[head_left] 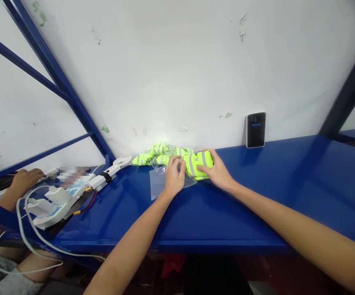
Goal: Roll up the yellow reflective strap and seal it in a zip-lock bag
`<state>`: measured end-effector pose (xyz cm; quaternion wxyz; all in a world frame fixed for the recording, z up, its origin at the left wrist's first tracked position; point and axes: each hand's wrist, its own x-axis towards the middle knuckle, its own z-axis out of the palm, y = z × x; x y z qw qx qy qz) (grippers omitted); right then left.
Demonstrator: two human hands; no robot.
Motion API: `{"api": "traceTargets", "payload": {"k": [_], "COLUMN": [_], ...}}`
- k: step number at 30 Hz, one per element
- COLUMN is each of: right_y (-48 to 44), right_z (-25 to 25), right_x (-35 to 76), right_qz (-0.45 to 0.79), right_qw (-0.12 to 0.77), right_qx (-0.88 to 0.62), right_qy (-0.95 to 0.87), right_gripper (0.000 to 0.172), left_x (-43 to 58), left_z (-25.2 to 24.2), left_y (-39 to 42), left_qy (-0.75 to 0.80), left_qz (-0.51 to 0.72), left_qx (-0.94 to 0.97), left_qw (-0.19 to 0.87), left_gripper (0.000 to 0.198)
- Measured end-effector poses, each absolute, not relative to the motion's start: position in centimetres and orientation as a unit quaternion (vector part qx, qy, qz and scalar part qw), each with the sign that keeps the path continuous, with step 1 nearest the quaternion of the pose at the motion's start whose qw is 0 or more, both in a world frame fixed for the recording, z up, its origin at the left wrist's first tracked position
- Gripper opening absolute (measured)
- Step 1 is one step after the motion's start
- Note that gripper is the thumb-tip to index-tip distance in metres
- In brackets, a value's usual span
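Note:
My right hand (218, 171) grips the outer end of a folded yellow-green reflective vest (194, 166), thumb in front and fingers behind. Beside the vest's other end, my left hand (175, 176) is closed with bent fingers on a clear plastic bag (159, 183). The bag lies flat to the left and partly under the vest; how far the vest sits inside it is hard to make out. Behind my left hand, more yellow-green reflective bundles (159, 149) in clear plastic rest against the wall.
A white handheld fan (122, 162) lies left of the bundles. Further left are a power strip (53, 211) with plugs and white cables, and another person's hand (26, 178). A small black-screened device (255, 130) leans on the wall at right. Blue frame posts (69, 96) flank the blue table (276, 180).

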<state>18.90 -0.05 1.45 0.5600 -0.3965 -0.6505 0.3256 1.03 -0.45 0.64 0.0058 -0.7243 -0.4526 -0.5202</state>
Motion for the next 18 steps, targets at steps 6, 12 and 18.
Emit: {"api": "traceTargets", "payload": {"k": [6, 12, 18], "right_y": [-0.3, 0.2, 0.7], "right_z": [1.1, 0.0, 0.0], "right_x": [18.4, 17.5, 17.9], "right_qz": [0.408, 0.493, 0.483], "right_qw": [0.551, 0.575, 0.596], "right_qx": [-0.354, -0.334, -0.359], "right_qy": [-0.636, -0.561, -0.532], "right_gripper": [0.046, 0.049, 0.047], "left_x": [0.8, 1.5, 1.1], "left_z": [0.3, 1.1, 2.3], "left_y": [-0.3, -1.1, -3.0], "left_qy": [-0.487, -0.487, -0.447], "left_qz": [-0.512, -0.503, -0.520], "left_qx": [-0.704, -0.711, -0.727], "left_qw": [-0.074, -0.066, -0.009], "left_gripper": [0.025, 0.025, 0.026]}}
